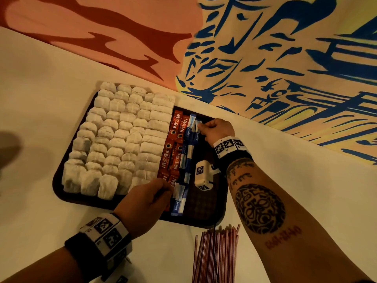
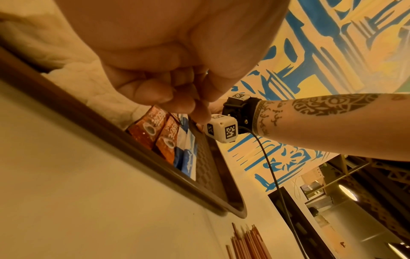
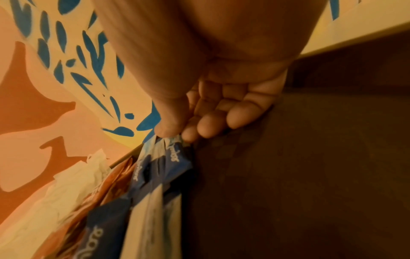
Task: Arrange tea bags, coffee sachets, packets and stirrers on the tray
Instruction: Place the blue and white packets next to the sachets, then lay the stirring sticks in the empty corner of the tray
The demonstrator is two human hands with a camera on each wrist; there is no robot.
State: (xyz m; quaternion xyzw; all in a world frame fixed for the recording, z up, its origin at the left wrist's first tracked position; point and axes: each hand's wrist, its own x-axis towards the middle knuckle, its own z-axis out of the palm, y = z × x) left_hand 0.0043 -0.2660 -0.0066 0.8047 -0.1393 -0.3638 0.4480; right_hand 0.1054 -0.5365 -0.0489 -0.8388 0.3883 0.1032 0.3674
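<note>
While the tea bags [image 1: 114, 139] and red coffee sachets [image 1: 173, 148] already fill most of the tray [image 1: 67, 198], the right hand [image 1: 217, 129] pinches the far end of a blue sweetener packet [image 1: 196, 129] between thumb and fingertips, probably squaring it against its column. At the near end the left hand [image 1: 142, 201] curls over the packet row, apparently steadying it; whether it actually grips one is hard to tell. Beside the tray on the table [image 1: 30, 99], the stirrers [image 1: 216, 254] wait, and bare tray floor remains for them.
</note>
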